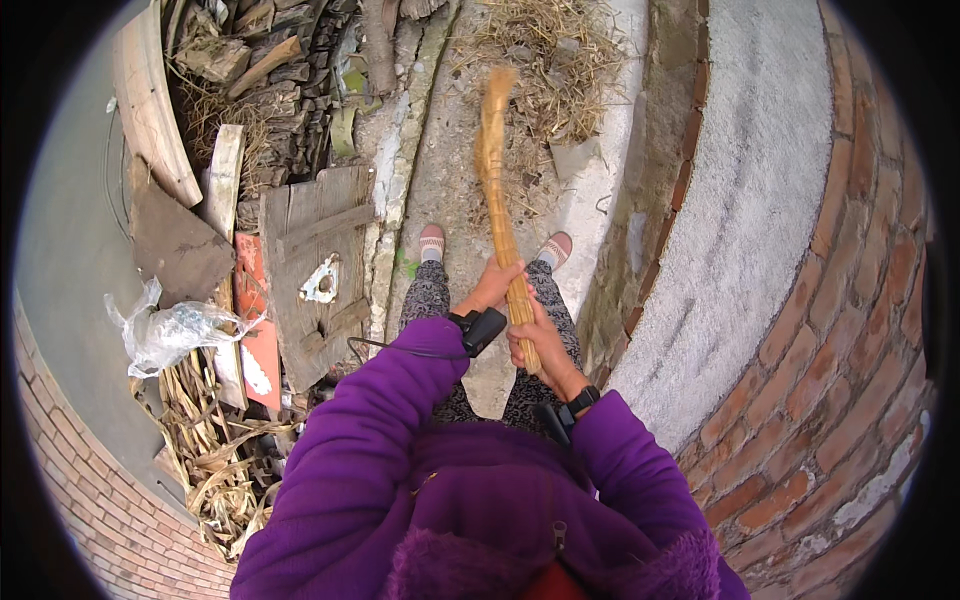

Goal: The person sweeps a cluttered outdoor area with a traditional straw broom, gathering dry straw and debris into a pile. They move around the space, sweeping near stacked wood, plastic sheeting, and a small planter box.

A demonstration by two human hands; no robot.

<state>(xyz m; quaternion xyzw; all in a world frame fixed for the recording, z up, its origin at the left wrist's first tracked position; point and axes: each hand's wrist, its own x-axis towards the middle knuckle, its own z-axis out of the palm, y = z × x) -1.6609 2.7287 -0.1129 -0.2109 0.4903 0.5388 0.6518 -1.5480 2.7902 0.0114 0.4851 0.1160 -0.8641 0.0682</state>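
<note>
A straw broom (pixel 494 180) stretches away from me, its bound tan body bending slightly left toward the frayed far tip. Both of my hands are closed around its near end. My left hand (pixel 490 287) grips it higher up, with the fingers wrapped over the shaft. Just below and to the right, my right hand (pixel 543 340) holds the butt of the handle. Beyond the broom's tip and to its right lies a heap of dry straw and debris (pixel 560 70) on the concrete path. A flat grey fragment (pixel 575 158) rests at the heap's near edge.
Stacked firewood (pixel 290 100), a weathered wooden panel (pixel 325 260), a clear plastic bag (pixel 175 330) and dry husks (pixel 215 450) crowd the left side. A low ledge (pixel 730 200) and a brick wall (pixel 820 370) run along the right. My feet (pixel 432 240) stand apart on the path (pixel 460 180).
</note>
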